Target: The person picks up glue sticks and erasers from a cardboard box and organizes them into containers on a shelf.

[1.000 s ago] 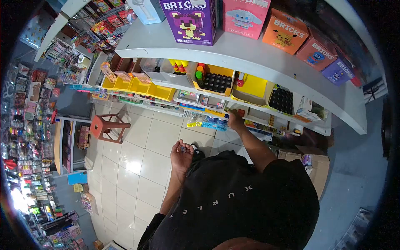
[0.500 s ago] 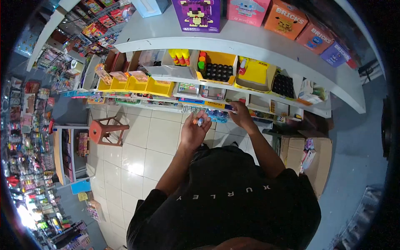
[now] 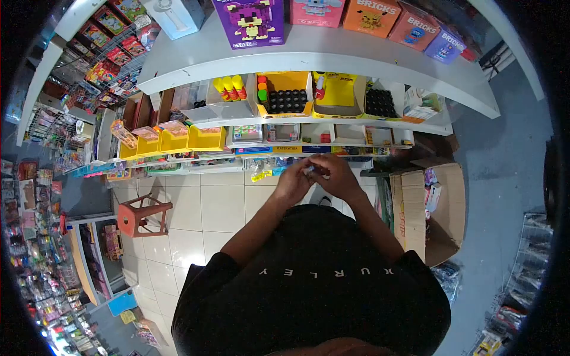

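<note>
My left hand (image 3: 294,183) and my right hand (image 3: 333,177) meet in front of the lower shelf, fingers closed together. A small bluish-white piece (image 3: 310,169) shows between their fingertips; its kind is too small to make out, and the fingers cover most of it. Just beyond the hands runs a row of white compartments, among them one with a small red item (image 3: 325,137). Below them lie books with a yellow spine (image 3: 287,149). A yellow packet (image 3: 261,176) hangs to the left of my left hand.
Yellow bins (image 3: 206,139), glue sticks (image 3: 229,88) and a tray of black-capped bottles (image 3: 287,101) fill the shelf. Boxed brick sets (image 3: 371,18) stand on top. A red stool (image 3: 142,215) is at left, an open cardboard box (image 3: 445,231) at right.
My right hand has come away from the shelf compartments and joined my left hand. The left palm, open around small items before, is now turned inward with fingers closed. The view has shifted slightly.
</note>
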### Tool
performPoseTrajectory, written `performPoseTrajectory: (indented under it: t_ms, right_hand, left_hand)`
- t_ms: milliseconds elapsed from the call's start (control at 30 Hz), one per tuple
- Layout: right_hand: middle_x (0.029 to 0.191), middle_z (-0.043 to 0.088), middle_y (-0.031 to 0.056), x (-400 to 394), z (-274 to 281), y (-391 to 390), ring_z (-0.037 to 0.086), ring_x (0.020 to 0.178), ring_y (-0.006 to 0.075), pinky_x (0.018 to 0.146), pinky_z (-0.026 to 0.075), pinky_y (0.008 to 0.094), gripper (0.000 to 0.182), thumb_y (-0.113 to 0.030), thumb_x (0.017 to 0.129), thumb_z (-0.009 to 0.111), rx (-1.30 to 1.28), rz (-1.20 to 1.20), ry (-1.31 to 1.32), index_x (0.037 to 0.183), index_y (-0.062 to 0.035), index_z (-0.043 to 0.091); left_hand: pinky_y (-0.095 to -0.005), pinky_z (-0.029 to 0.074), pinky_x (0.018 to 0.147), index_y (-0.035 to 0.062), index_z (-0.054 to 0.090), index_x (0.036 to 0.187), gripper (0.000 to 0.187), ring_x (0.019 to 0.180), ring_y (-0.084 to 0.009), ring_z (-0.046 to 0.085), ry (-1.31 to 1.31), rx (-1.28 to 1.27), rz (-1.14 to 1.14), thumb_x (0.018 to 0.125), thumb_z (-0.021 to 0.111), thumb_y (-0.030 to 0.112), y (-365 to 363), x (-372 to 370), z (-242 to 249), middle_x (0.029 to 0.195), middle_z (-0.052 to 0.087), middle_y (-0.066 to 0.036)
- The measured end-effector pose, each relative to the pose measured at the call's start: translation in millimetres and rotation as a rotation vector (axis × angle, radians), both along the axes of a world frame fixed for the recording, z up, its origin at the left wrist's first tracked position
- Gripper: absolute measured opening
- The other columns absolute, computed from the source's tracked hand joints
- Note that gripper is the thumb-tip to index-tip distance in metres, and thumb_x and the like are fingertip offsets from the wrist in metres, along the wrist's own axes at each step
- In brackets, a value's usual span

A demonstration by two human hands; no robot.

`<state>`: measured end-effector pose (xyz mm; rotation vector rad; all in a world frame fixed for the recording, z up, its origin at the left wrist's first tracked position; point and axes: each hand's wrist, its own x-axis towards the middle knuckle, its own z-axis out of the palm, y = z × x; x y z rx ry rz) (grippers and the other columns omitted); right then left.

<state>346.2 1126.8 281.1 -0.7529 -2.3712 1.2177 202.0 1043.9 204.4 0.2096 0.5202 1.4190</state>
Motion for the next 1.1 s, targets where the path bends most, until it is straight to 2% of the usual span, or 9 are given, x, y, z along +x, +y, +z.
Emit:
performPoseTrajectory:
  t_ms: [67, 200, 400, 533, 667, 700, 800, 1033, 1100]
  right_hand:
    - [0.098, 0.063, 0.0126, 0.3, -12.9, -1.5, 0.064, 0.089, 0.0226, 0.073, 0.053, 0.0321, 0.029, -0.018, 0.086, 0.069, 0.213, 0.055, -0.051, 0.111, -0.0034, 0.065]
    - [0.096, 0.064, 0.0119, -3.3, -32.1, -9.9, 0.066, 0.081, 0.0199, 0.071, 0.054, 0.0302, 0.021, -0.009, 0.081, 0.074, 0.015, 0.062, -0.025, 0.099, -0.0021, 0.066]
    - [0.09, 0.068, 0.0104, -31.7, -40.1, -8.5, 0.067, 0.081, 0.0172, 0.075, 0.056, 0.0325, 0.02, -0.015, 0.086, 0.071, -0.347, -0.017, 0.049, 0.097, 0.0002, 0.065]
    - [0.083, 0.069, 0.0096, -55.2, -121.7, 11.1, 0.068, 0.078, 0.0149, 0.073, 0.055, 0.031, 0.022, -0.014, 0.087, 0.07, -0.658, -0.095, 0.112, 0.098, 0.004, 0.067]
    - [0.083, 0.069, 0.0107, -73.7, -167.8, 23.4, 0.066, 0.07, 0.0161, 0.067, 0.054, 0.0294, 0.024, -0.008, 0.082, 0.071, -0.435, 0.007, -0.358, 0.102, 0.0039, 0.065]
    - [0.081, 0.068, 0.0105, -78.9, -185.6, 22.9, 0.064, 0.066, 0.0154, 0.064, 0.053, 0.03, 0.029, -0.008, 0.079, 0.071, -0.521, -0.03, -0.307, 0.105, 0.002, 0.063]
    - [0.077, 0.068, 0.0097, -94.8, -259.6, 37.9, 0.064, 0.064, 0.0149, 0.062, 0.052, 0.0295, 0.031, -0.007, 0.078, 0.07, -0.285, -0.034, -0.154, 0.107, 0.0012, 0.061]
    - [0.107, 0.07, 0.0108, -180.5, -279.0, 114.9, 0.07, 0.088, 0.0221, 0.078, 0.055, 0.0338, 0.039, -0.028, 0.081, 0.073, -0.248, -0.267, -0.453, 0.113, -0.0075, 0.063]
    - [0.117, 0.066, 0.0124, -193.9, -278.5, 113.0, 0.065, 0.103, 0.0271, 0.089, 0.051, 0.0375, 0.045, -0.038, 0.084, 0.068, 0.064, -0.3, -0.478, 0.118, -0.0092, 0.062]
  left_hand:
    - [-0.0414, 0.045, 0.096, -0.0027, 0.051, 0.128, 0.041, 0.11, -0.0282, 0.058, -0.017, -0.058, 0.021, 0.102, 0.04, 0.026, -4.6, 2.0, 11.6, 0.12, 0.06, -0.016]
    - [-0.0424, 0.043, 0.099, -0.0032, 0.052, 0.128, 0.042, 0.112, -0.0282, 0.057, -0.041, -0.103, 0.013, 0.101, 0.039, 0.027, -14.9, -9.2, 13.0, 0.122, 0.058, -0.016]
    - [-0.0424, 0.034, 0.11, -0.0025, 0.051, 0.13, 0.044, 0.128, -0.0261, 0.048, -0.169, -0.252, 0.225, 0.1, 0.039, 0.026, -30.8, -33.9, -25.4, 0.132, 0.055, -0.015]
    - [-0.0412, 0.033, 0.113, -0.0029, 0.048, 0.132, 0.044, 0.134, -0.0289, 0.044, -0.231, -0.304, 0.377, 0.1, 0.038, 0.025, -53.1, -58.8, -21.1, 0.138, 0.05, -0.017]
    - [-0.0428, 0.034, 0.113, -0.0038, 0.047, 0.13, 0.042, 0.134, -0.0309, 0.043, -0.249, -0.286, 0.456, 0.099, 0.041, 0.023, -83.1, -87.9, -26.4, 0.138, 0.049, -0.018]
    - [-0.0429, 0.034, 0.113, -0.0037, 0.048, 0.129, 0.041, 0.134, -0.0309, 0.043, -0.243, -0.299, 0.481, 0.098, 0.042, 0.023, -90.7, -94.5, -26.7, 0.137, 0.05, -0.017]
    - [-0.0432, 0.034, 0.113, -0.003, 0.05, 0.127, 0.042, 0.132, -0.031, 0.045, -0.204, -0.294, 0.539, 0.097, 0.046, 0.025, -117.1, -116.6, -33.7, 0.135, 0.052, -0.017]
    - [-0.0418, 0.033, 0.112, 0.0009, 0.058, 0.118, 0.035, 0.129, -0.0289, 0.047, -0.167, -0.386, 0.628, 0.094, 0.049, 0.025, -179.1, -163.5, -48.6, 0.128, 0.058, -0.013]
    - [-0.0411, 0.036, 0.111, 0.0003, 0.059, 0.116, 0.033, 0.129, -0.0281, 0.049, -0.177, -0.372, 0.628, 0.094, 0.05, 0.024, -194.2, -171.8, -51.2, 0.129, 0.058, -0.013]
